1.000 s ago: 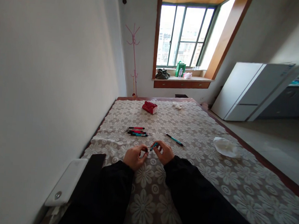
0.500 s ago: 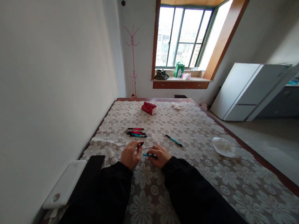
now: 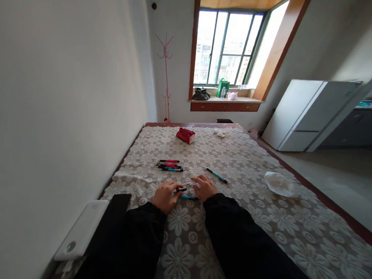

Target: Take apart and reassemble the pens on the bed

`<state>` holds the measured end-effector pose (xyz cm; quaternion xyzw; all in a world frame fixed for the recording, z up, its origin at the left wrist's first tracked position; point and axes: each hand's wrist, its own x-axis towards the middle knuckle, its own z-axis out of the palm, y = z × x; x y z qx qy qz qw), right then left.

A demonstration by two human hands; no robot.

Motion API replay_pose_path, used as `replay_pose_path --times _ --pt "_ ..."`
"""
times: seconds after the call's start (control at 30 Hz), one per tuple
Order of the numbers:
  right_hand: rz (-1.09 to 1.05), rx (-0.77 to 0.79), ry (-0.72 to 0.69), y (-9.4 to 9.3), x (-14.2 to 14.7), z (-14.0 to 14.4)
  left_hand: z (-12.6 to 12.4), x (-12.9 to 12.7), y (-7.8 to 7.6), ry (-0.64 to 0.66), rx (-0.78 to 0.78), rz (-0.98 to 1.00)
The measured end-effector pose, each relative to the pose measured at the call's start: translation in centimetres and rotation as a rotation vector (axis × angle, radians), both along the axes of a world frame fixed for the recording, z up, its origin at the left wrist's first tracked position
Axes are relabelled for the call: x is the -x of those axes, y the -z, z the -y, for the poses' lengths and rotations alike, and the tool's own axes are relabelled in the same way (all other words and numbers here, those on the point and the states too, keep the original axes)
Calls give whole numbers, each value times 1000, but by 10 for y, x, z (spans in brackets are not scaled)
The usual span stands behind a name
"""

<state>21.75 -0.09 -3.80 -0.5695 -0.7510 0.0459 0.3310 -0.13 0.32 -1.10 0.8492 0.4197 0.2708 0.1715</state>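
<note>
My left hand (image 3: pixel 166 197) is closed in a pinch on a small black pen part (image 3: pixel 182 191), pale at its far end. Just below it, a blue pen barrel (image 3: pixel 187 197) lies on the patterned tablecloth (image 3: pixel 176 259) between my hands, its right end close to my right wrist. My right hand (image 3: pixel 205 187) is open, fingers spread toward the black part, with nothing visible in them. Beyond the hands lies a pile of red, black and blue pens (image 3: pixel 170 167). A separate blue and black pen (image 3: pixel 217 175) rests slantwise past my right hand.
A red tissue pack (image 3: pixel 185 135) and a crumpled tissue (image 3: pixel 219 134) lie toward the far end. White crumpled paper (image 3: pixel 279 184) is on the right. At the left edge, beside the wall, are a white power bank (image 3: pixel 82 230) and a dark flat object (image 3: pixel 119 203).
My right hand has let go of the blue barrel, moved slightly up and spread its fingers. My left hand has shifted right with the black part.
</note>
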Motion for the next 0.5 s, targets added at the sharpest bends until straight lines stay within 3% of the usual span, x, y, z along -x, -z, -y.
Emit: replay_pose_path --times 0.5 --pt "81 57 33 -7 4 0 1 0 -6 -40 -43 56"
